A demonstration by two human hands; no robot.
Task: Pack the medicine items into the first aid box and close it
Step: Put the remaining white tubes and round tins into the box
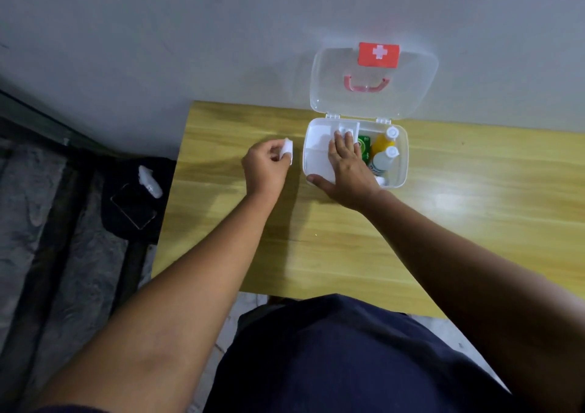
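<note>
The clear first aid box (403,156) stands open on the wooden table, its lid (411,96) with a red cross latch leaning back against the wall. Inside on the right lie an orange bottle (382,144), a white bottle (383,159) and a green packet (364,146). A white divided tray (316,146) fills the left half. My right hand (346,169) lies on the tray, fingertips pressing a small white item (343,134) into its back compartment. My left hand (267,167) hovers left of the box, pinching a white cotton pad (287,148).
The table (474,207) ends at the wall behind the box and at its left edge near my left hand. Off the table to the left, a dark bag (133,203) with a white wad on it lies lower down.
</note>
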